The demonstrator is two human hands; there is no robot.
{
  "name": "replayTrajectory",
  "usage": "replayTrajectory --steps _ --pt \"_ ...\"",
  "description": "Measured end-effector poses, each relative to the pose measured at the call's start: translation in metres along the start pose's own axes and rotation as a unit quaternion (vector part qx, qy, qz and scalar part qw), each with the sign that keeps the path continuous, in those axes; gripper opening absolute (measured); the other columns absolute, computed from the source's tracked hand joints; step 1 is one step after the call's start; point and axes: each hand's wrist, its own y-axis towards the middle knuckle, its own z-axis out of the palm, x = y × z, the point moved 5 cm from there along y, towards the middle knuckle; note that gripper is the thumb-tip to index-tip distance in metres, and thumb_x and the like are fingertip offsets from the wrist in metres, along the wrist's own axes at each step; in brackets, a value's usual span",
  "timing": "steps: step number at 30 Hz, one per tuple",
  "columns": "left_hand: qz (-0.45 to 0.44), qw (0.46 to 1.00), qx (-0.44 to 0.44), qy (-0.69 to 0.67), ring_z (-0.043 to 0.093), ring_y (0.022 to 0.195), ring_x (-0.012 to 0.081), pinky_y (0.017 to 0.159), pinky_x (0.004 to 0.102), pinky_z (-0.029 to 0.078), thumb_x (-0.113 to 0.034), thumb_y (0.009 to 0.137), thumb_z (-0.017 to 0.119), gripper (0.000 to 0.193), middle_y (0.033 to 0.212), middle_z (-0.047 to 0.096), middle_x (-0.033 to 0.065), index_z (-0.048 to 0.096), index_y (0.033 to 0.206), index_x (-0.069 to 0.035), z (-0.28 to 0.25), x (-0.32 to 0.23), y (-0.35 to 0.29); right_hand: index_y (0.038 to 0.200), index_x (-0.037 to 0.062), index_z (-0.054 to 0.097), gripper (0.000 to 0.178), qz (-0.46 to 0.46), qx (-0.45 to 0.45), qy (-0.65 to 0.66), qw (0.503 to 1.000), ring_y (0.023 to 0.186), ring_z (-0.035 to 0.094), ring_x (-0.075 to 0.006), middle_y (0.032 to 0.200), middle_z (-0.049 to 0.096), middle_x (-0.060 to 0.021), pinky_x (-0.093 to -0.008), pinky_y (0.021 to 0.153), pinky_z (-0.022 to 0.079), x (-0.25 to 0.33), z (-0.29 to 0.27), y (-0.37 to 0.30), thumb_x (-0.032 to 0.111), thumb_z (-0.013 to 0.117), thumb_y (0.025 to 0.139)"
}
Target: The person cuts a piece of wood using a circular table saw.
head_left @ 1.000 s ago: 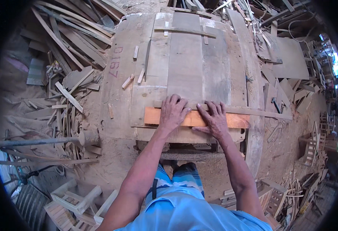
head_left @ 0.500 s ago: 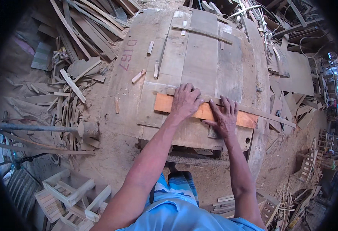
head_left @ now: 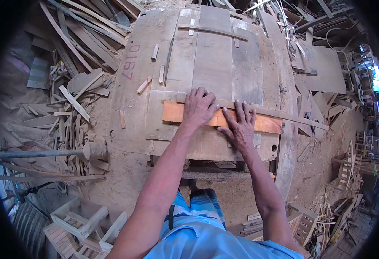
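An orange-toned wooden board (head_left: 264, 122) lies crosswise near the front of the worktable. Along its far edge runs a thin, longer wooden strip (head_left: 299, 120), which sticks out past the board's right end. My left hand (head_left: 199, 108) rests over both, its fingers bent round the far side of the strip and the thumb side toward the right. To its right, my right hand (head_left: 241, 127) lies on the board with fingers spread, the fingertips reaching the strip and the thumb pointing left. The wood directly beneath both palms is hidden.
The plank-topped worktable (head_left: 133, 108) bears several small wood blocks (head_left: 144, 85) and a long batten (head_left: 213, 33) farther back. Scrap wood (head_left: 75, 108) is heaped at the left, more at the far right. Slatted wooden frames (head_left: 79, 218) stand at the lower left.
The whole scene has shifted slightly left in the picture. My right hand's fingers are spread a little wider; the board and strip keep about the same place under my hands.
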Motion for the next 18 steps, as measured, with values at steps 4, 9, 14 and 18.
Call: replayTrajectory --steps 4,9,14,18 --pt "0.018 1.0 0.0 0.016 0.057 0.108 0.0336 0.098 0.0486 0.046 -0.03 0.091 0.075 0.028 0.11 0.06 0.012 0.07 0.109 -0.009 0.003 -0.007 -0.004 0.159 0.038 0.05 0.077 -0.004 -0.005 0.0 1.0 0.161 0.018 -0.0395 0.173 0.027 -0.0148 -0.0664 0.128 0.005 0.0 -0.001 0.0 0.073 0.06 0.09" --pt "0.036 0.994 -0.059 0.084 0.056 0.113 0.0371 0.109 0.0537 0.043 -0.029 0.095 0.07 0.032 0.114 0.059 0.0159 0.065 0.114 -0.004 0.004 -0.023 -0.013 0.159 0.0372 0.05 0.077 0.013 0.032 -0.003 0.999 0.162 0.017 -0.0405 0.173 0.027 -0.0158 -0.0673 0.127 0.004 -0.002 0.001 0.002 0.071 0.062 0.091" --pt "0.037 0.994 -0.058 0.089 0.057 0.117 0.0393 0.12 0.0574 0.038 -0.029 0.096 0.068 0.034 0.115 0.06 0.0176 0.063 0.117 -0.003 0.005 -0.023 -0.011 0.157 0.0358 0.053 0.074 -0.023 0.002 0.039 0.999 0.161 0.02 -0.0405 0.172 0.03 -0.0161 -0.0671 0.127 0.006 0.0 -0.001 0.005 0.068 0.066 0.091" --pt "0.04 0.994 -0.06 0.077 0.058 0.115 0.0393 0.119 0.0579 0.038 -0.028 0.095 0.068 0.034 0.113 0.06 0.0177 0.063 0.116 -0.003 0.004 -0.021 -0.009 0.154 0.0366 0.055 0.07 -0.045 -0.004 0.034 0.998 0.159 0.023 -0.0415 0.169 0.034 -0.0166 -0.0667 0.128 0.009 0.002 0.0 0.007 0.065 0.068 0.091"
